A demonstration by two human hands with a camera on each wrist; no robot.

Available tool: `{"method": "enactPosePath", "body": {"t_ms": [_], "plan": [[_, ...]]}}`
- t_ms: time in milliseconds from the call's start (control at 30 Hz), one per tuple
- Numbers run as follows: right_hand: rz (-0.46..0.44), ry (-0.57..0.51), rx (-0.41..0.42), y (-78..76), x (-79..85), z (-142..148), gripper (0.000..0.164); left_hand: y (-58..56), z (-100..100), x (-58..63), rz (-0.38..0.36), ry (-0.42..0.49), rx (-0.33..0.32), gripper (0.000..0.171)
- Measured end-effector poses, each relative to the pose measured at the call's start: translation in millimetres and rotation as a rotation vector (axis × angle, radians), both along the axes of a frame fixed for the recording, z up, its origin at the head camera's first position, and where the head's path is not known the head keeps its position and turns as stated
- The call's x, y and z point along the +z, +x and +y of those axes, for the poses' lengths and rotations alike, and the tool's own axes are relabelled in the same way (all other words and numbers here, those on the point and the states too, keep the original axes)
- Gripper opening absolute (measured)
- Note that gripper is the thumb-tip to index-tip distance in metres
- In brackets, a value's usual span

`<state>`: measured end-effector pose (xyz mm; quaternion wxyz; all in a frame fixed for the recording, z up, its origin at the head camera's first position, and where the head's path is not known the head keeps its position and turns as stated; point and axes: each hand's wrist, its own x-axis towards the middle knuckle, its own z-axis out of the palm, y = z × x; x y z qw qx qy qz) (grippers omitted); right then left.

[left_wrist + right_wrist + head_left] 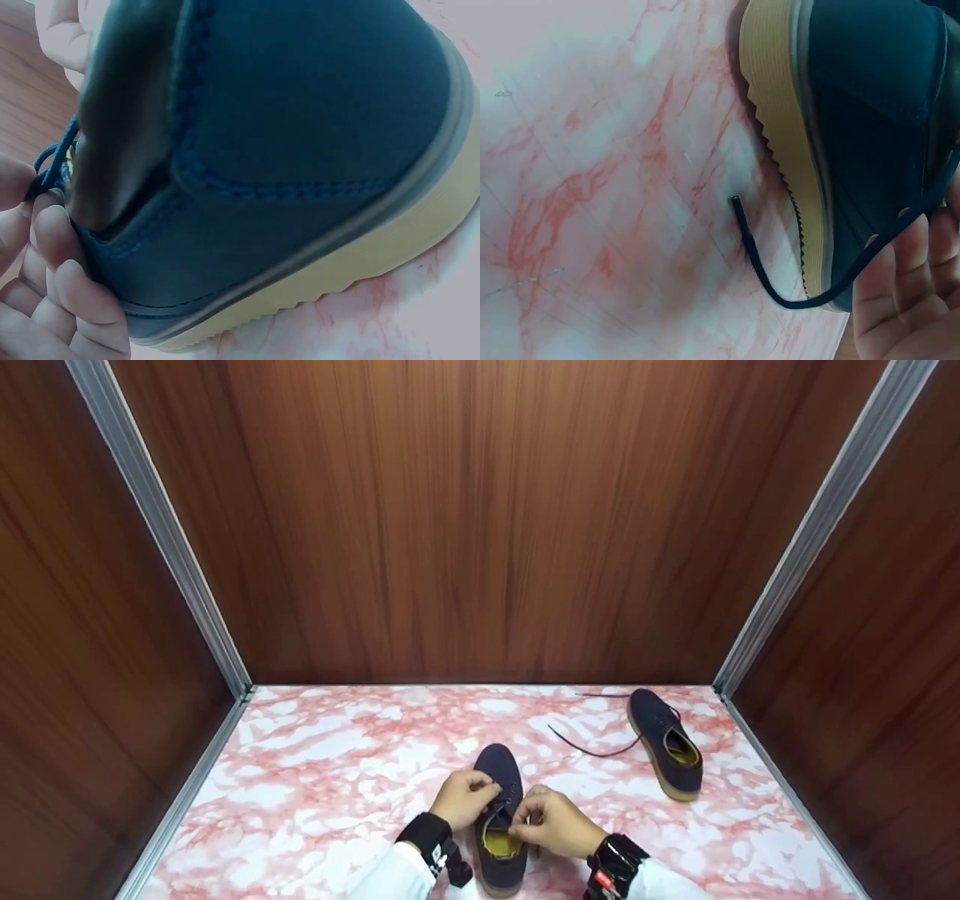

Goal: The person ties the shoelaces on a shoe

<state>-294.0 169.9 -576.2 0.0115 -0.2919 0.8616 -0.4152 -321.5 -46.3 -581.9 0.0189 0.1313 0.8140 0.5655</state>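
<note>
A dark navy shoe (496,763) with a tan sole stands upright in front of me, toe pointing away. My left hand (463,802) is at the shoe's left side, over the eyelets. Between its thumb and forefinger it pinches the dark shoelace (54,171), seen looped there in the left wrist view. At the right of the shoe's opening, my right hand (556,820) pinches a lace with thumb and forefinger; the pinch point itself is outside the right wrist view. That lace's loose end (769,294) crosses the fingers and curves over the surface beside the sole.
A second matching shoe (660,735) stands farther off to the right, its lace (600,754) trailing leftward across the red-and-white marbled surface (315,780). Brown wood-grain panels (480,525) with grey metal corner strips (810,517) enclose the back and both sides.
</note>
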Motion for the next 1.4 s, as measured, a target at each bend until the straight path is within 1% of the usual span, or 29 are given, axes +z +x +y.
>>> {"method": "enactPosePath", "body": {"t_ms": [133,233,400,567,700,767,833,1000,1033,1200,1400], "plan": [[-0.011,0.029,-0.01,-3.4,4.4,-0.1,0.014,-2.5,0.7,1.7,0.002,0.004,0.003,0.017],[-0.038,0.052,-0.019,-4.6,6.4,0.7,0.014,-2.5,1.0,1.3,-0.005,0.009,0.001,0.017],[-0.119,0.027,-0.029,-8.6,9.5,2.0,0.014,-1.7,1.5,-0.1,-0.026,0.026,0.007,0.016],[-0.159,0.003,-0.038,-17.2,15.5,3.7,0.011,-4.4,-0.1,0.9,-0.04,0.029,-0.005,0.016],[-0.153,0.007,-0.033,-21.8,18.2,3.4,0.003,-5.9,-1.5,0.3,-0.034,0.015,-0.013,0.016],[-0.148,0.002,-0.03,-22.4,18.1,3.0,0.008,-5.6,-1.7,0.1,-0.035,0.013,-0.016,0.015],[-0.124,0.016,-0.036,-22.0,17.5,2.7,0.013,-4.9,-1.7,-0.3,-0.036,0.01,-0.019,0.016],[-0.075,0.058,-0.051,-21.0,16.5,1.8,0.008,-3.2,-1.3,-0.5,-0.028,0.012,-0.02,0.016],[-0.077,0.057,-0.055,-20.8,16.7,1.7,0.007,-2.8,-1.4,-0.3,-0.026,0.017,-0.02,0.016],[-0.067,0.068,-0.086,-20.0,17.8,1.5,0.009,-1.9,-2.7,-0.8,-0.027,0.027,-0.017,0.016],[-0.056,0.086,-0.113,-17.7,17.6,2.0,0.011,-0.2,-3.3,-1.7,-0.028,0.007,-0.005,0.013]]}}
